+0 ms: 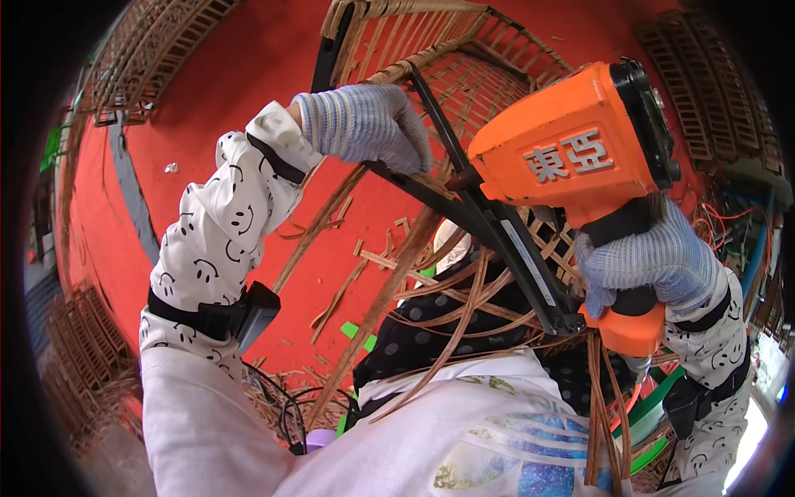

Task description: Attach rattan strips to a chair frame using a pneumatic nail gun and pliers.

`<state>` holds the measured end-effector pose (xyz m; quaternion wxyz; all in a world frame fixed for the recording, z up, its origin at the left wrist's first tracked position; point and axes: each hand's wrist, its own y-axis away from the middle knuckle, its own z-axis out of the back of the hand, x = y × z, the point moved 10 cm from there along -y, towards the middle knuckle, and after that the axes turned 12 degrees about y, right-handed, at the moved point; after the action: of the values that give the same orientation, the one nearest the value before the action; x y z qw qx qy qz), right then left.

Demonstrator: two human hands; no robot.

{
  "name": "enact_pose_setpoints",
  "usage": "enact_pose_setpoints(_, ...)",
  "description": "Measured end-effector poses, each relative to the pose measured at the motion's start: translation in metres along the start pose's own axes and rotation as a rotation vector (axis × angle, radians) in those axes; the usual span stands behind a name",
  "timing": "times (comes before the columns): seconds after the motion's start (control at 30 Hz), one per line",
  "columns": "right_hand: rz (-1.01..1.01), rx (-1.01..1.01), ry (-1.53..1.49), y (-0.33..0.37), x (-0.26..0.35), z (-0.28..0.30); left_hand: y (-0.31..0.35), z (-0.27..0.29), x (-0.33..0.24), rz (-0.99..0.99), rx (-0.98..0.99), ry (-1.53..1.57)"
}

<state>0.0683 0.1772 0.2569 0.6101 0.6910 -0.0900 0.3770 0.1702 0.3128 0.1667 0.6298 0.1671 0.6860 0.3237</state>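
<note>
My right hand, in a grey-blue knit glove, wraps round the black grip of an orange staple gun. The gun's long black magazine slants down toward my lap, and its nose end meets a dark bar of a brown woven basket frame. My gloved left hand is closed on the near side of that frame, left of the gun's nose; its fingertips are partly hidden. Loose brown weaving strips stick out from the frame over my lap, and more strips hang below the gun.
Stacks of brown lattice pieces stand at the upper left, lower left and upper right. Strip offcuts lie scattered on the red floor. Black cables run beside my left side, and a red hose lies at right.
</note>
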Motion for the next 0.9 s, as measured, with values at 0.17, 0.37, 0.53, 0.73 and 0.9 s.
enact_pose_setpoints(0.17,-0.029,0.023,0.018,-0.002,-0.002,-0.001,-0.003,-0.003,0.000,0.020,0.028,0.034)
enact_pose_setpoints(0.37,0.012,0.059,0.072,-0.003,0.001,-0.003,-0.004,-0.002,0.001,0.016,0.058,0.052)
enact_pose_setpoints(0.53,-0.128,0.003,-0.066,-0.006,-0.008,0.000,-0.006,-0.003,0.001,0.026,0.063,0.052)
enact_pose_setpoints(0.73,-0.145,0.083,-0.063,-0.015,-0.010,-0.003,0.004,-0.014,-0.029,-0.209,0.016,-0.480)
enact_pose_setpoints(0.9,-0.102,0.138,-0.051,-0.028,-0.013,-0.002,0.008,-0.030,-0.024,-0.146,-0.106,-0.987)
